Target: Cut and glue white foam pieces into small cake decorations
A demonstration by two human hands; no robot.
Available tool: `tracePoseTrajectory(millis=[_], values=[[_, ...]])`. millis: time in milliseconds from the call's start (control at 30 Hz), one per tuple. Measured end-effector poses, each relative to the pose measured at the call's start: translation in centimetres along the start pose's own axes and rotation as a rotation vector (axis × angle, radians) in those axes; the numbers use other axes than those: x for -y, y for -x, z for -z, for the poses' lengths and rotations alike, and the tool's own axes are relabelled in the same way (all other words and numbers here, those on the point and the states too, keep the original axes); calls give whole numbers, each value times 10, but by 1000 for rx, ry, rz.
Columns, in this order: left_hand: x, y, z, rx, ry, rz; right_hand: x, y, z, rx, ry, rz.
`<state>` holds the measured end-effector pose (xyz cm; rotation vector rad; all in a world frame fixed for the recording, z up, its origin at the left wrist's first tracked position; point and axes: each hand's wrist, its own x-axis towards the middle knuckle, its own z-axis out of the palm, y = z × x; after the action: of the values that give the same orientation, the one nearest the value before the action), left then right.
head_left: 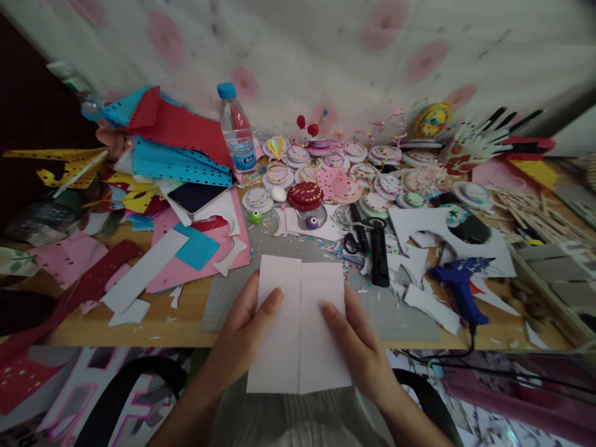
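A white sheet of paper (279,335), with a vertical line or gap down its middle, is held up in front of me over the table's near edge. Whether it is one folded sheet or two pieces I cannot tell. My left hand (249,326) grips its left side, thumb on the front and fingers behind. On the right side my right hand (358,335) does the same, its thumb lying flat on the paper. Behind the paper lies a grey cutting mat (228,292) strewn with small scraps. Scissors (354,242) and a black-handled tool (378,254) rest beyond my right hand.
A blue glue gun (460,288) lies at right, its cord hanging over the edge. Decorated round discs (305,195) crowd the back beside a water bottle (237,130). At left are coloured sheets (181,161), a phone (200,197) and paper offcuts (144,270). A cup of pens (460,149) stands back right.
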<state>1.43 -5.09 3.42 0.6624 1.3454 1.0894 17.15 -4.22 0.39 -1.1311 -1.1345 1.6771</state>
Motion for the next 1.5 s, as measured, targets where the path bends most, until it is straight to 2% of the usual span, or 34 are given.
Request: tracePoseTrajectory(millis=[167, 400, 600, 733, 900, 1000, 1067, 1100, 1167, 1200, 1267, 1333, 1400, 1500], values=[[10, -4, -1, -67, -90, -105, 1, -3, -2, -30, -41, 0], [14, -1, -1, -89, -110, -136, 5, -4, -2, -27, -70, 26], [18, 1, 2, -87, -96, -159, 8, -4, -3, -18, -126, -46], [22, -7, 8, -45, -120, -110, 6, -10, -3, -13, -130, -43], [24, -18, 16, 45, -18, 24, -9, -20, -6, -42, -73, 12], [27, -17, 24, 31, -9, 98, -21, -25, 5, -25, 133, 105], [30, -15, 31, -24, -3, 129, -25, -31, 21, -13, 378, 223], [32, -15, 35, -51, 3, 143, -26, -35, 31, -41, 538, 309], [35, -17, 43, -96, 24, 168, -26, -45, 53, -186, 925, 484], [36, -18, 46, -113, 34, 181, -25, -50, 63, -259, 1123, 526], [36, -20, 50, -136, 49, 201, -24, -60, 79, -351, 1438, 514], [35, -22, 50, -149, 47, 211, -23, -68, 88, -382, 1610, 452], [33, -22, 47, -142, 30, 208, -23, -73, 92, -381, 1668, 410], [29, -22, 41, -119, 9, 189, -24, -78, 93, -331, 1635, 393]])
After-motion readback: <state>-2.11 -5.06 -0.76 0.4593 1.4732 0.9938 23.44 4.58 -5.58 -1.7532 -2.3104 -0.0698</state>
